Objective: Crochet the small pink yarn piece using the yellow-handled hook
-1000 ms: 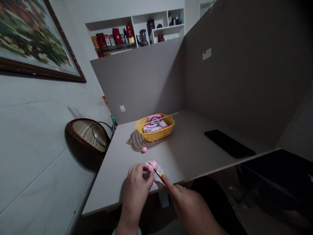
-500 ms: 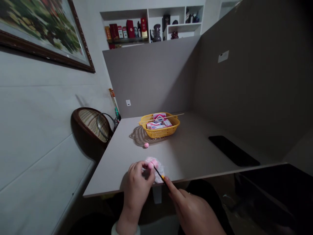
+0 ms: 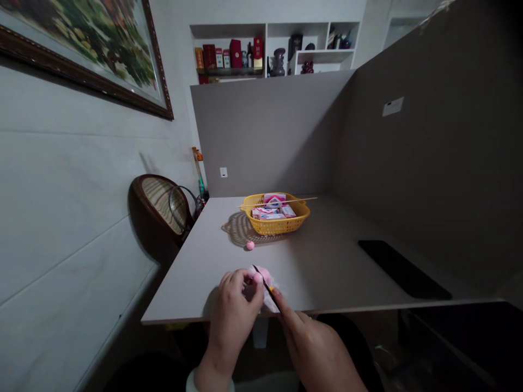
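Observation:
My left hand pinches a small pink clay-like ball between thumb and fingers, low over the near part of the table. In my right hand is a slim dark-bladed knife with a bit of yellow near my fingertips. The blade lies at a slant by the ball's right side, its tip pointing away from me; whether it cuts in, I cannot tell. Just behind is a larger pink lump on crumpled clear plastic wrap. Another pink ball sits farther back on the tabletop.
A yellow basket holds pink-and-white packets, with a thin stick across its rim. To the right lies a flat black object. Grey panels border the table's back and right. The table's near edge is close to my hands.
The view has shifted, so the scene sits a little farther right. The knife blade now reaches farther forward past the held ball. My left hand keeps its pinch.

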Motion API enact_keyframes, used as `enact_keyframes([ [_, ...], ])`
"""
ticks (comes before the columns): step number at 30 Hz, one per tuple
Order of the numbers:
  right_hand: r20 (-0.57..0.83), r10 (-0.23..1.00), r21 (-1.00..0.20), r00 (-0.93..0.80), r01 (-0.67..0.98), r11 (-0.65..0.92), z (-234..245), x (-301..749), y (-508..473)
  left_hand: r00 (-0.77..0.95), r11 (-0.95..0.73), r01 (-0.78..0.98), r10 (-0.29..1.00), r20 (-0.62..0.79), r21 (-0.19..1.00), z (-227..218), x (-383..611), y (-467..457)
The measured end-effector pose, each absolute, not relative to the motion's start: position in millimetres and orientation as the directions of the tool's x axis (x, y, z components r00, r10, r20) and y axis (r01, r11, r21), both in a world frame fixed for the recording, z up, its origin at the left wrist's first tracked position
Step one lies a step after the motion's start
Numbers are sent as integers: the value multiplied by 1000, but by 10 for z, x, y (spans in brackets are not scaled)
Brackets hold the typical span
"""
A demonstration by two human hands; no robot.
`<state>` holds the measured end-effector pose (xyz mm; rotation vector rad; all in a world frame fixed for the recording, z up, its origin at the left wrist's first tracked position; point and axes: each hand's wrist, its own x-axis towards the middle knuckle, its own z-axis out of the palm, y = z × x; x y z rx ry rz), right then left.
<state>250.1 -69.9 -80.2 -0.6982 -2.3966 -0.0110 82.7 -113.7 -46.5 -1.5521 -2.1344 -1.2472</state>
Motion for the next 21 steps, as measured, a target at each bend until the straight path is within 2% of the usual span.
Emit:
enact_keyframes([
  [4, 580, 492, -219, -650, 457, 862, -824, 2594, -717, -377, 43, 871, 698, 609, 490, -411, 818, -1131],
  [10, 498, 517, -243, -696, 461, 854, -739, 2828, -755, -421, 66, 833, 720, 551, 550, -468, 749, -1105],
  [15, 482, 561, -206, -674, 535, 820, -638, 2764, -753, -428, 69, 830, 716, 552, 554, -526, 719, -1089],
  [21, 508, 545, -171, -667, 542, 823, -623, 2561, -713, -422, 51, 826, 716, 556, 562, -512, 729, -1088],
])
